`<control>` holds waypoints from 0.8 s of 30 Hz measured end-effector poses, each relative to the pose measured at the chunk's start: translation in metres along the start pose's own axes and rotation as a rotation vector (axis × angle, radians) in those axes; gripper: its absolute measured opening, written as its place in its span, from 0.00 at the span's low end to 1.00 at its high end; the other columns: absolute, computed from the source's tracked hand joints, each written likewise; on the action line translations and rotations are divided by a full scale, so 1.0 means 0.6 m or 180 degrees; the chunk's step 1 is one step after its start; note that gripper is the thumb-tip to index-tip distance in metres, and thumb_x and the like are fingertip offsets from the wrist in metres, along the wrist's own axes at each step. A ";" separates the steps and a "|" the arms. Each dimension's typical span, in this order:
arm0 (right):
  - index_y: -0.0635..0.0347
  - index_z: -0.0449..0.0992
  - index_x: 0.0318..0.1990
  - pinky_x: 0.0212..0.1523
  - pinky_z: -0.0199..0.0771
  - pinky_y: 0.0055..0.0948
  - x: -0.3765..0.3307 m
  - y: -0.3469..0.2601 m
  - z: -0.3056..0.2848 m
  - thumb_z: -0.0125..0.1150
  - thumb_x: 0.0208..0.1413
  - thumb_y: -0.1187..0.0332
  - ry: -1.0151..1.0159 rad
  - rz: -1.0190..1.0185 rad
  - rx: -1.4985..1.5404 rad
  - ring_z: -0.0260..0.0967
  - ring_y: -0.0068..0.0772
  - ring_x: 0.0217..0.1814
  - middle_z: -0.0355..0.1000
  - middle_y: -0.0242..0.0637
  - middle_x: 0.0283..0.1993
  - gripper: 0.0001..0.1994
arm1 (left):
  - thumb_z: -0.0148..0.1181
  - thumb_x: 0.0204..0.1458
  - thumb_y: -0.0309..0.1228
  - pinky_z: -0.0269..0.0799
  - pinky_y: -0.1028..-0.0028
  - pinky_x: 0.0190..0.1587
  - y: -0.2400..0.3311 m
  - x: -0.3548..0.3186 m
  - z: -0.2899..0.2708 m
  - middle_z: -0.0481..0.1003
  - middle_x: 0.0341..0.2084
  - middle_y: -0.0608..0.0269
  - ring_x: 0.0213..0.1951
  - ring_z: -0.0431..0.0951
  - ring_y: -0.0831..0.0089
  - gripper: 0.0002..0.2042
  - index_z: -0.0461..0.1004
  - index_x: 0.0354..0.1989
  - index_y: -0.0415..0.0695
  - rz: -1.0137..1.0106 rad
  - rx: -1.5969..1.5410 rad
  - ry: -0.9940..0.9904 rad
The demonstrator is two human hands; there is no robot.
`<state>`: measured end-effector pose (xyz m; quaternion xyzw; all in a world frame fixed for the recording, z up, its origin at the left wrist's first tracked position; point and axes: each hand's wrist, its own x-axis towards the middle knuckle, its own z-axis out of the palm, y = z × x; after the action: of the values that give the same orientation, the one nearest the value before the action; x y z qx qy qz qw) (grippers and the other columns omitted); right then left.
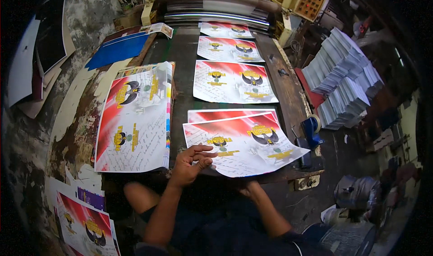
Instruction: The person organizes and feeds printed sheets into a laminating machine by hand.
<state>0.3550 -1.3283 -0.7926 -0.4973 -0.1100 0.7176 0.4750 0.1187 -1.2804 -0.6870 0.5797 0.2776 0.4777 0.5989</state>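
Note:
A printed sheet [246,159], red and white with a dark bird emblem and yellow lettering, lies tilted at the near end of the dark machine bed. Its right corner lifts and curls. Another sheet [212,116] of the same print is partly covered beneath it. My left hand [191,165] is over the sheet's near left edge, thumb and fingers apart, not visibly pinching the paper. My right hand [247,189] is below the sheet's near edge; the paper and shadow hide most of its fingers, so its grip does not show.
Three more printed sheets [234,81] run in a line toward the rollers [216,17]. A thick stack of prints [135,134] lies on the left, beyond it a blue sheet [118,50]. On the right are a blue tape dispenser [310,132] and tall paper piles [340,75].

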 end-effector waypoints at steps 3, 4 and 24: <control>0.59 0.66 0.53 0.43 0.75 0.49 0.041 -0.024 0.007 0.48 0.61 0.54 -0.0346 -0.0523 -0.0024 0.71 0.34 0.40 0.72 0.40 0.43 0.20 | 0.62 0.52 0.31 0.67 0.73 0.52 -0.005 0.002 0.005 0.78 0.37 0.49 0.43 0.78 0.73 0.18 0.69 0.49 0.34 -0.0136 -0.0278 -0.0063; 0.59 0.65 0.53 0.43 0.75 0.49 0.048 -0.036 0.012 0.49 0.61 0.54 -0.0419 -0.0666 -0.0014 0.71 0.34 0.41 0.72 0.40 0.44 0.20 | 0.61 0.53 0.31 0.67 0.73 0.52 -0.005 0.002 0.004 0.78 0.38 0.48 0.43 0.78 0.73 0.18 0.68 0.49 0.34 -0.0099 -0.0171 -0.0015; 0.61 0.54 0.63 0.45 0.76 0.51 -0.046 -0.011 -0.030 0.53 0.58 0.57 -0.1402 -0.0691 -0.0725 0.66 0.46 0.55 0.64 0.47 0.57 0.30 | 0.62 0.51 0.27 0.67 0.73 0.47 -0.046 0.018 -0.018 0.79 0.32 0.54 0.37 0.77 0.76 0.18 0.67 0.49 0.35 -0.0022 0.0599 0.0303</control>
<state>0.3752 -1.3527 -0.7804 -0.3648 -0.3434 0.7363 0.4548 0.1201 -1.2626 -0.7131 0.6091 0.3514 0.4744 0.5295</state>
